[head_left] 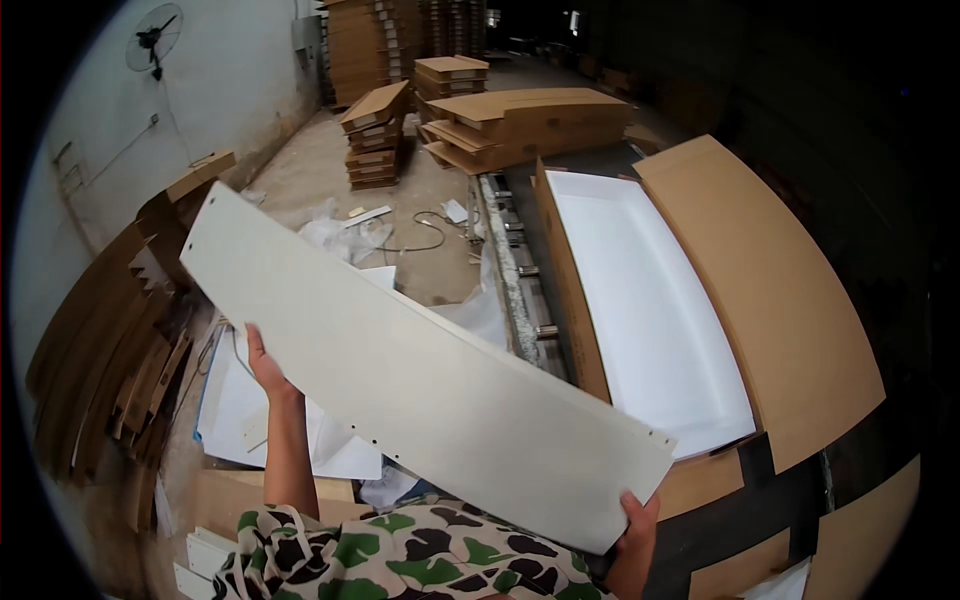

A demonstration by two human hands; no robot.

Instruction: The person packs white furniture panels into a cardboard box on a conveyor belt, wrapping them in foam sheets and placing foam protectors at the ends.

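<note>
I hold a long pale grey board (400,360) slanted across the view, its far end up at the left and its near end low at the right. My left hand (264,362) grips its lower long edge near the middle. My right hand (636,520) clasps the near right corner. Small drilled holes show along the board's edge. To the right lies an open cardboard carton (790,300) with a white foam sheet (640,300) inside it.
Flat cardboard pieces (100,340) lean in a pile at the left. White panels and sheets (240,410) lie on the floor below the board. Stacks of cardboard packs (520,125) stand at the back. A metal roller rail (515,280) runs beside the carton. A wall fan (153,38) hangs upper left.
</note>
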